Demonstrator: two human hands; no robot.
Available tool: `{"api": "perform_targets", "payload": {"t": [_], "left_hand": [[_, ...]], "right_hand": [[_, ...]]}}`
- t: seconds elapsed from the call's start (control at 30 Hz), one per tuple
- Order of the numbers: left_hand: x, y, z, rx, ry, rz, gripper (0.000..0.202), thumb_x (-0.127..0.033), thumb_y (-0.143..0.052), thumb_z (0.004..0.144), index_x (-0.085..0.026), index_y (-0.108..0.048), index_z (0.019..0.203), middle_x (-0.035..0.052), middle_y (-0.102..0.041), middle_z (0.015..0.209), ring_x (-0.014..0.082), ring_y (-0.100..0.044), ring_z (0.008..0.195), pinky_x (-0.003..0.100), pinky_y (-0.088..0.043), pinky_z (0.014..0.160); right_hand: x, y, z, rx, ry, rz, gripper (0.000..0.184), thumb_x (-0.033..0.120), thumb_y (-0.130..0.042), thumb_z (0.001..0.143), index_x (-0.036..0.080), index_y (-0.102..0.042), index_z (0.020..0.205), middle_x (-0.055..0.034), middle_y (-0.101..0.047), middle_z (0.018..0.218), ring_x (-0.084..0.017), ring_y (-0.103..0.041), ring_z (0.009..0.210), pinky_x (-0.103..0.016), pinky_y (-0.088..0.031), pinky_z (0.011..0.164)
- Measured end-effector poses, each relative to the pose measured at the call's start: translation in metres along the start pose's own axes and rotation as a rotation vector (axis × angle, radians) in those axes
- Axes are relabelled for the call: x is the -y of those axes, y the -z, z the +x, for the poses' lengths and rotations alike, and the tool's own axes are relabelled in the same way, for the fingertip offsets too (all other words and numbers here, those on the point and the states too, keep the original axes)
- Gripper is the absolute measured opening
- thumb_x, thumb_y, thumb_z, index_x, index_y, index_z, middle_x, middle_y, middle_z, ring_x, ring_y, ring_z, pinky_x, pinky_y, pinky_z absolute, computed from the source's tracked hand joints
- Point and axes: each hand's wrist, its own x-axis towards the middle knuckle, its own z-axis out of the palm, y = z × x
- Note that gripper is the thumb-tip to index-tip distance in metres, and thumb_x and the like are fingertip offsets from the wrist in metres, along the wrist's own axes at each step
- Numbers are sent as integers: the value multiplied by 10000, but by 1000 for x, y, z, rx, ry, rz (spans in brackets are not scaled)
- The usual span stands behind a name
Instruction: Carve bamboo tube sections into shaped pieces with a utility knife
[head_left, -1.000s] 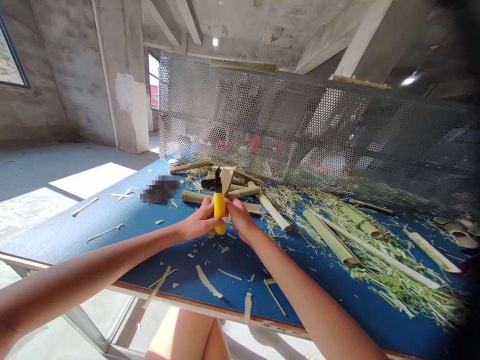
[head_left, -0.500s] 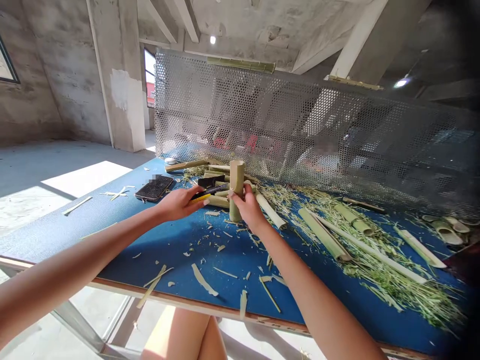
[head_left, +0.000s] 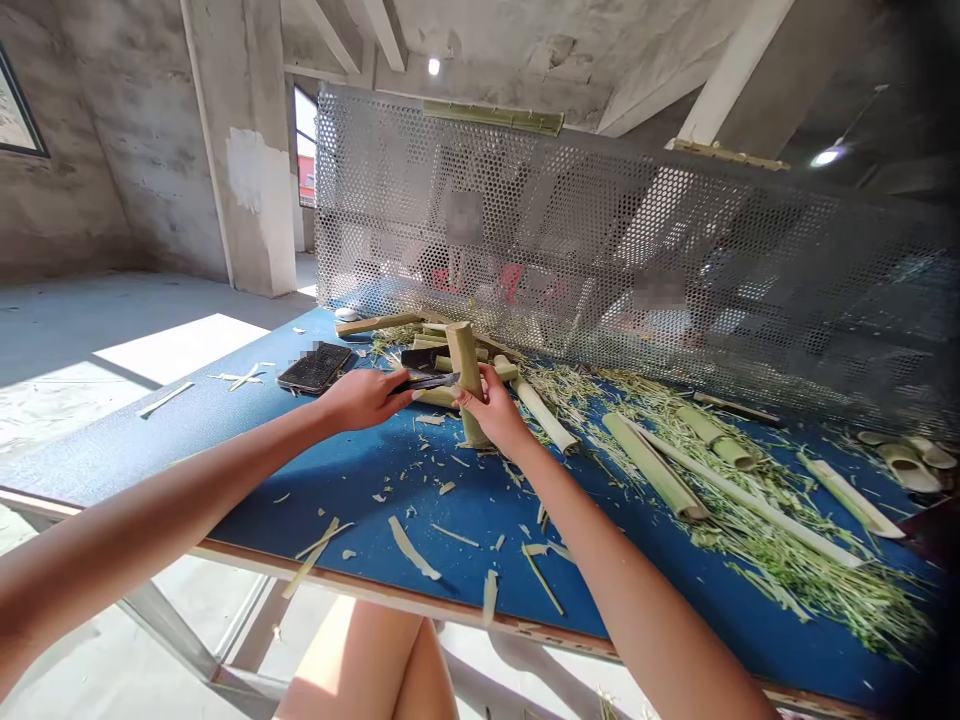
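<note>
- Bare concrete walls and a perforated metal screen point(head_left: 600, 250) stand beyond the hands; under them lies a blue table point(head_left: 300, 490).
- The left hand point(head_left: 360, 398) is closed round the handle of a utility knife point(head_left: 427, 381). The blade points across toward the right hand, and the handle is mostly hidden in the fist.
- The right hand point(head_left: 496, 410) is wrapped round the lower part of a short bamboo tube point(head_left: 465, 360). The tube stands on end on the table just ahead of both hands.
- A second ago the knife stood upright between the two hands. Since then it has been laid level, and its tip seems to meet the tube.
- Half a second ago the tube stood straight. Now its top leans toward the left hand, so blade and bamboo look set against each other for cutting.
- A phone point(head_left: 315, 367) lies beyond the left hand.
- Split bamboo lengths point(head_left: 652, 470) and green shavings point(head_left: 787, 560) spread out past the right hand.
</note>
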Motion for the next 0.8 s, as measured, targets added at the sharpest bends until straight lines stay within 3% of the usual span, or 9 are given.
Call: {"api": "perform_targets", "payload": {"t": [0.17, 0.3, 0.4, 0.47, 0.57, 0.63, 0.7, 0.8], "left_hand": [[3, -10, 5, 46, 99, 134, 465, -485, -243, 910, -152, -560, 980, 96, -618, 670, 225, -598, 598, 276, -376, 554], [6, -11, 18, 55, 172, 207, 514, -543, -304, 882, -129, -577, 1017, 142, -640, 725, 266, -619, 677, 319, -415, 622], [23, 12, 42, 2, 297, 211, 567, -521, -266, 900, -66, -574, 1041, 190, -639, 804, 279, -622, 749, 326, -425, 648], [40, 35, 59, -44, 425, 221, 647, -443, -131, 933, 25, -572, 1007, 237, -617, 848, 289, -619, 798, 323, -426, 655], [55, 58, 73, -101, 513, 231, 692, -443, -86, 934, 53, -555, 1045, 202, -598, 903, 287, -606, 890, 313, -415, 718], [47, 57, 71, -115, 457, 224, 597, -464, -188, 932, -13, -556, 1064, 181, -616, 872, 275, -615, 842, 330, -423, 698], [26, 46, 62, -123, 273, 196, 511, -454, -240, 928, -68, -555, 1047, 159, -629, 831, 258, -616, 772, 332, -424, 667], [-8, 25, 47, -110, 54, 148, 453, -431, -251, 926, -92, -541, 1006, 142, -626, 798, 232, -603, 692, 310, -411, 613]], "right_hand": [[-12, -7, 3, -151, -152, -285, 228, 238, -641, 543, 216, -512, 730, 47, -517, 553, -173, -522, 568, -297, -401, 553], [-12, -9, 4, -106, -185, -257, 176, 216, -588, 551, 217, -508, 707, 57, -489, 472, -158, -495, 457, -284, -374, 474], [-6, -8, 1, -15, -204, -205, 139, 205, -574, 550, 221, -494, 663, 68, -472, 434, -140, -472, 393, -273, -371, 426], [-1, -4, -2, 54, -205, -114, 138, 206, -593, 544, 222, -492, 637, 74, -473, 444, -126, -461, 384, -269, -377, 421], [2, 8, -1, 23, -258, 150, 221, 255, -666, 518, 215, -518, 677, 72, -515, 505, -118, -481, 421, -272, -402, 456], [1, 17, 3, -63, -279, 265, 323, 288, -708, 478, 214, -543, 745, 58, -565, 580, -133, -536, 511, -278, -433, 516], [-2, 23, 6, -120, -267, 281, 364, 287, -724, 452, 215, -559, 768, 48, -587, 615, -145, -561, 583, -278, -446, 560], [-4, 24, 6, -159, -276, 243, 237, 313, -697, 505, 207, -544, 651, 35, -550, 521, -135, -511, 497, -284, -429, 512]]}}
